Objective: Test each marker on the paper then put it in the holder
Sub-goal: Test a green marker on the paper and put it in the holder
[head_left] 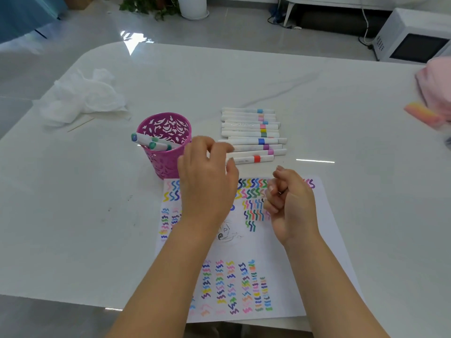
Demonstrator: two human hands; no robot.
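Markers [252,135] in row at 12 o'clock, three in holder [164,145] at 10. Left hand [207,176] spread, empty; right hand [289,201] curled closed, contents unclear, above paper [280,252].

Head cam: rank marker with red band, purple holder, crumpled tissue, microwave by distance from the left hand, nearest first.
1. Marker with red band: just beyond the left hand, fingertips almost on it.
2. Purple holder: immediately left of the hand; nearly a tie with the first.
3. Crumpled tissue: far left of the table.
4. Microwave: off the table, far right.
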